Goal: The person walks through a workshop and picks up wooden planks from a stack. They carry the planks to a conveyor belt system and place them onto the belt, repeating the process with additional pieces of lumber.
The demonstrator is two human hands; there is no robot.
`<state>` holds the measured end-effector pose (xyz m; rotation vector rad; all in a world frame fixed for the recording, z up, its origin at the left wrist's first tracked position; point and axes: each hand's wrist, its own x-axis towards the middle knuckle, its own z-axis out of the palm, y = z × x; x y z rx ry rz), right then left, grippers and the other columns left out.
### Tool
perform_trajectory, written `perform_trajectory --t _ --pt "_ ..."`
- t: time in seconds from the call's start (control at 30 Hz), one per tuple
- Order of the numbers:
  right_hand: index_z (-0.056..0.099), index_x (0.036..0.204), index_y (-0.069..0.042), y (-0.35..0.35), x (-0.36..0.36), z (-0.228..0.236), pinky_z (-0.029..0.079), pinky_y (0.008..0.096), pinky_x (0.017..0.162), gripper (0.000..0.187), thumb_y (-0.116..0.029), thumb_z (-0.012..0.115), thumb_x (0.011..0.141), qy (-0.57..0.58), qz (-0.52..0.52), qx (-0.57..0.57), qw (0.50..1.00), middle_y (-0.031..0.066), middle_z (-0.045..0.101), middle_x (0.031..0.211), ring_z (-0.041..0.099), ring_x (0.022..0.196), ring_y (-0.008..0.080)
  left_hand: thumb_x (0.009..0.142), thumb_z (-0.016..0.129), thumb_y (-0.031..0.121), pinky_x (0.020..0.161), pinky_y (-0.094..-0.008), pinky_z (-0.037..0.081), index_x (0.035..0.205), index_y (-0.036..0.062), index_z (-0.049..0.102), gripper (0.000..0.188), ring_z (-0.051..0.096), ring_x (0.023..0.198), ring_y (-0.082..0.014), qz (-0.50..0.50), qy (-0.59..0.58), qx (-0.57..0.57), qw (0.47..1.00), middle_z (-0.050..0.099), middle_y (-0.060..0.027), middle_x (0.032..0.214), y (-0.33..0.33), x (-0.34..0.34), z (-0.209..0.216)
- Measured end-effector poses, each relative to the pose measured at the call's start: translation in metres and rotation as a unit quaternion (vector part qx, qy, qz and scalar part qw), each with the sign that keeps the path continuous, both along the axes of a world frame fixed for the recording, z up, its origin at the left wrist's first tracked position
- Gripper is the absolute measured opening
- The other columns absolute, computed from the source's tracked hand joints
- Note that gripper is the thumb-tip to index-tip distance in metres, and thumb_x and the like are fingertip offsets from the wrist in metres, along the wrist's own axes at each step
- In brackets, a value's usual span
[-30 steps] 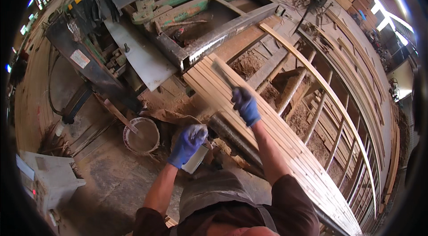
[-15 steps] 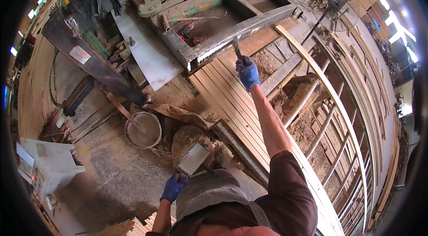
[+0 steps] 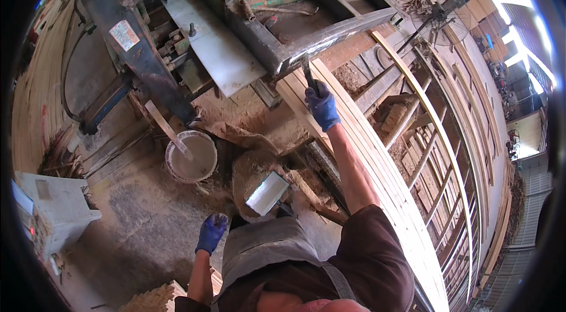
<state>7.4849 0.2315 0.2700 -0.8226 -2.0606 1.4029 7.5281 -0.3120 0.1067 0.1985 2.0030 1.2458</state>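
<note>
My right hand (image 3: 322,105), in a blue glove, is closed round the handle of a narrow, flat scraper-like tool (image 3: 308,72). The tool points away from me, its tip by the near edge of the steel frame (image 3: 330,40). Just beyond and to the right of this hand runs a bundle of long pale wood strips (image 3: 377,164), lying side by side. My left hand (image 3: 211,234), also blue-gloved, hangs low beside my grey apron (image 3: 268,247), its fingers loosely apart and nothing visible in them. Near it is a small pale rectangular tray (image 3: 267,193).
A bucket of pale liquid (image 3: 191,157) with a wooden stick (image 3: 168,129) stands on the floor. Left of it is a grey box (image 3: 56,209). A pale metal plate (image 3: 215,46) adjoins the frame. At right, a curved wood strip (image 3: 433,105) crosses the rollers (image 3: 407,120).
The wood strips have shifted right and lie closer together, uncovering floor below the frame. My right hand has moved slightly nearer with the tool. My left hand has shifted left.
</note>
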Motion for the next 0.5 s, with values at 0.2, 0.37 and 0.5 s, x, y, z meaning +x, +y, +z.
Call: perform_trajectory --t 0.2,0.37,0.5 --pt "0.059 0.127 -0.004 -0.034 0.004 0.005 0.048 0.0297 0.060 0.035 -0.023 0.063 0.097 0.011 0.000 -0.018 1.000 0.0040 0.063 0.076 0.058 0.065 0.0105 0.093 0.068 0.033 0.078 -0.0409 0.053 0.100 0.0023 0.069 0.032 0.070 0.087 -0.0329 0.007 -0.029 0.016 0.999 0.071 -0.0197 0.094 -0.019 0.022 -0.017" --pt "0.059 0.130 -0.003 -0.059 0.029 0.033 0.044 0.0253 0.051 0.037 -0.020 0.063 0.098 0.067 0.005 -0.133 0.989 0.0028 0.062 0.079 0.054 0.058 0.0088 0.094 0.065 0.039 0.082 -0.0421 0.052 0.101 0.0029 0.068 0.037 0.069 0.093 -0.0352 -0.112 0.021 -0.018 0.993 0.071 -0.0203 0.097 -0.006 0.028 0.010" --pt "0.057 0.134 -0.001 -0.094 0.066 0.052 0.047 0.0249 0.057 0.038 -0.015 0.062 0.098 0.086 0.060 -0.203 0.974 0.0037 0.066 0.085 0.058 0.065 0.0090 0.094 0.064 0.041 0.085 -0.0440 0.051 0.106 0.0032 0.067 0.040 0.067 0.096 -0.0372 -0.156 0.006 -0.089 0.984 0.069 -0.0230 0.100 0.000 0.029 0.028"
